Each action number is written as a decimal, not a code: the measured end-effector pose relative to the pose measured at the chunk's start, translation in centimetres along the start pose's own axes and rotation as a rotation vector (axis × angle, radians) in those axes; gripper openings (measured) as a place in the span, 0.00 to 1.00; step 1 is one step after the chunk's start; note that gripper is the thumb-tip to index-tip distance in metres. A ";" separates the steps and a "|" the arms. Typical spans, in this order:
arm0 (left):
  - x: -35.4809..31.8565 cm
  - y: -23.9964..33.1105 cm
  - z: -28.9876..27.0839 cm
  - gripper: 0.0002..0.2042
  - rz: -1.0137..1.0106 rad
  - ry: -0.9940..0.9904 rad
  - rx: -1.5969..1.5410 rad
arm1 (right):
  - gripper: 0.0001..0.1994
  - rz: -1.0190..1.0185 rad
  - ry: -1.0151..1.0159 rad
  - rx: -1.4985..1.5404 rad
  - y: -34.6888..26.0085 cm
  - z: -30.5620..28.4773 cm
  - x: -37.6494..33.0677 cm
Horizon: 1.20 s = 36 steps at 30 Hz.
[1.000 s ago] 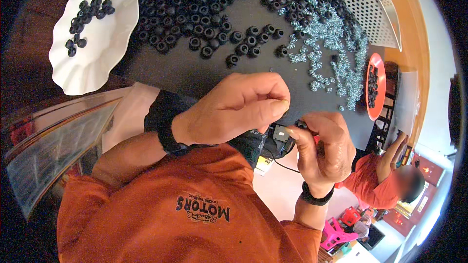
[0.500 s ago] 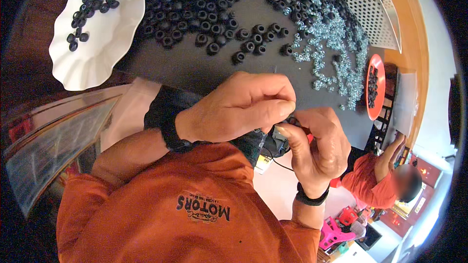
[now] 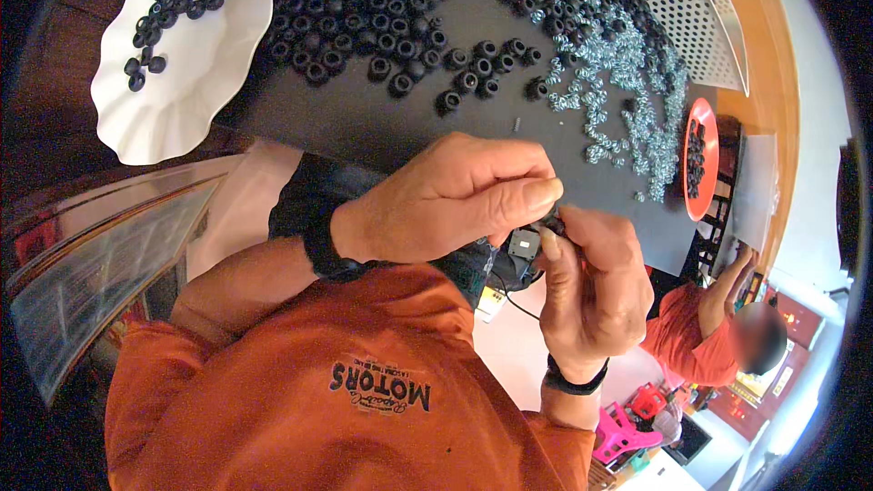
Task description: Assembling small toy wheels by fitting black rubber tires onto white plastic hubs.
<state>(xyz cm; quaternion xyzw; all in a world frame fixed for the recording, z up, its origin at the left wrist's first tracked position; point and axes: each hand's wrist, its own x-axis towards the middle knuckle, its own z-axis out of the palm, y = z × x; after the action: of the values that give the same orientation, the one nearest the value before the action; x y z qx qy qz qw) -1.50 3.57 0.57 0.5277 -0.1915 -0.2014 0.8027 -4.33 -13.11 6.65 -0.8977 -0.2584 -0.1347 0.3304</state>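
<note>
My left hand (image 3: 450,200) reaches across from the left, its thumb and forefinger pinched together over the near side of the dark table. Close against it, my right hand (image 3: 600,295) is closed too, thumb and forefinger meeting the left fingertips. Between both sets of fingertips sits a small black piece (image 3: 553,222), mostly hidden by the fingers. Beyond the hands lie many small black hollow round pieces (image 3: 382,41), with a heap of tiny metal springs (image 3: 627,100) to their right.
A white scalloped plate (image 3: 205,82) at the left holds several black pieces. At the right, a red plate (image 3: 709,150) carries small black parts. A perforated metal tray (image 3: 687,14) stands at the far right. Another person in an orange shirt (image 3: 687,332) sits on the right.
Both hands stay together at the small black piece. The left fingertips have shifted slightly right, and the right thumb has straightened and moved a little right.
</note>
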 end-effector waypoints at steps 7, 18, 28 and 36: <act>0.0 -0.1 0.0 0.13 0.033 0.000 0.001 | 0.13 0.005 -0.036 -0.084 0.0 -1.0 -0.3; 0.3 -0.8 -0.1 0.15 0.140 -0.035 0.155 | 0.15 -0.066 -0.074 -0.172 0.3 -1.3 -0.2; 0.4 -1.2 0.0 0.14 0.225 -0.042 0.275 | 0.15 -0.065 -0.071 -0.163 0.3 -1.1 -0.5; 0.6 -1.6 0.3 0.16 0.333 -0.023 0.247 | 0.13 0.002 -0.115 -0.151 -0.5 -1.4 -0.5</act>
<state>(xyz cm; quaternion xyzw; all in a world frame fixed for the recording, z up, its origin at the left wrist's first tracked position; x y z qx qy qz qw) -1.35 2.46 -0.79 0.5810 -0.3085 -0.0470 0.7517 -5.11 -13.90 7.71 -0.9265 -0.2653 -0.1017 0.2468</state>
